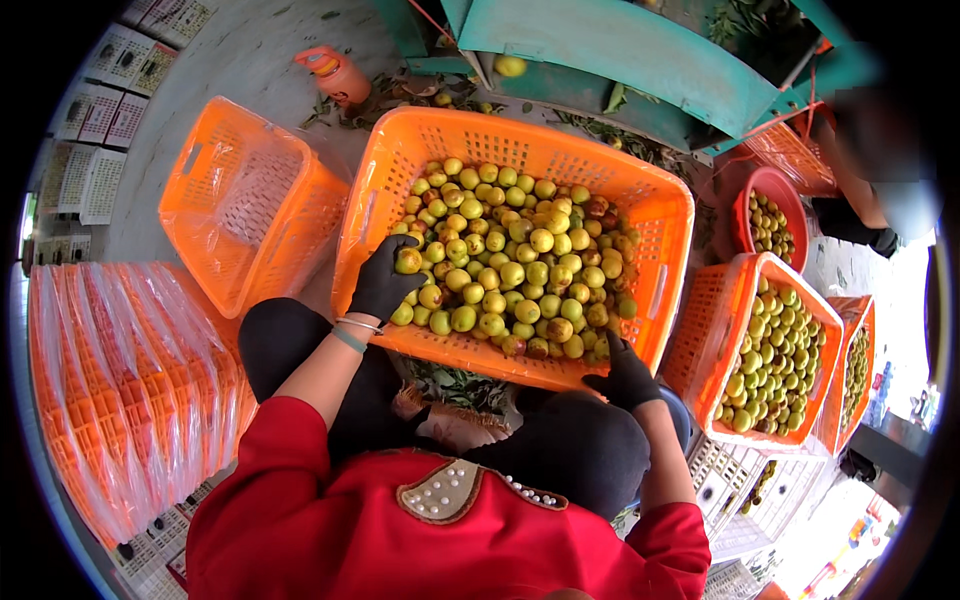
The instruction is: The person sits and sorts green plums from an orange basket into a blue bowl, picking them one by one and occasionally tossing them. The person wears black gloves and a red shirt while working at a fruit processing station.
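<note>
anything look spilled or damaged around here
Yes. Several fruits in the large orange crate have brown patches, unlike the mostly yellow-green ones, including one in the left hand. One loose fruit sits by the green metal frame, apart from the rest, and stray leaves lie scattered nearby.

We see a teal metal frame (620, 38), to the left of which extends a grey floor (250, 75), while green leaves (640, 147) lie scattered beside the frame's base, and strong white light (915, 300) shines to its right.
</note>
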Action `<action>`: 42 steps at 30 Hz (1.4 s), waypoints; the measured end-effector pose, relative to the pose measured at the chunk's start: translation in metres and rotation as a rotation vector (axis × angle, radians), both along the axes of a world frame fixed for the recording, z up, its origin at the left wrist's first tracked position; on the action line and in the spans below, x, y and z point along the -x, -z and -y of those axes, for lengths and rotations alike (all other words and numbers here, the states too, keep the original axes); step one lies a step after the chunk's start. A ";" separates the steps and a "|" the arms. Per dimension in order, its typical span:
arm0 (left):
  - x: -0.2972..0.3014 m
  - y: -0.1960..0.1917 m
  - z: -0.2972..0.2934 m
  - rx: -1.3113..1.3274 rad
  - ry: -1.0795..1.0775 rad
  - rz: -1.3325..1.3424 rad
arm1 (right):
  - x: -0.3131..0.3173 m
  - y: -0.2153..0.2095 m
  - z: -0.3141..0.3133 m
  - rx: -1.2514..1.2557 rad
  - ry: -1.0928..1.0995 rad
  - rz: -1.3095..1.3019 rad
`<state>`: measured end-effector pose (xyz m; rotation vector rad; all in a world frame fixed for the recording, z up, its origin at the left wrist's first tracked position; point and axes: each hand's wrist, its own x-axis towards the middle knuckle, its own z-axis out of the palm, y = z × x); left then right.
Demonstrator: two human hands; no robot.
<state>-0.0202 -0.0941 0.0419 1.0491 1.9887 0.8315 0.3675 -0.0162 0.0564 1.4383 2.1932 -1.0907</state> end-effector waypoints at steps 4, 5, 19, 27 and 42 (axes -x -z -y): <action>0.010 0.005 0.010 -0.054 0.028 0.061 | 0.019 0.038 0.005 -0.019 0.255 -0.083; 0.010 0.006 0.013 -0.065 0.030 0.067 | 0.020 0.050 0.006 -0.041 0.258 -0.049; 0.026 -0.001 0.015 0.120 0.091 -0.326 | 0.130 0.085 -0.102 0.353 0.584 -0.849; 0.016 0.051 0.046 0.341 0.201 -0.257 | 0.050 0.035 -0.048 0.208 0.055 -0.324; -0.054 0.058 -0.133 -0.301 -0.098 0.378 | 0.060 0.033 -0.030 0.675 0.110 -0.633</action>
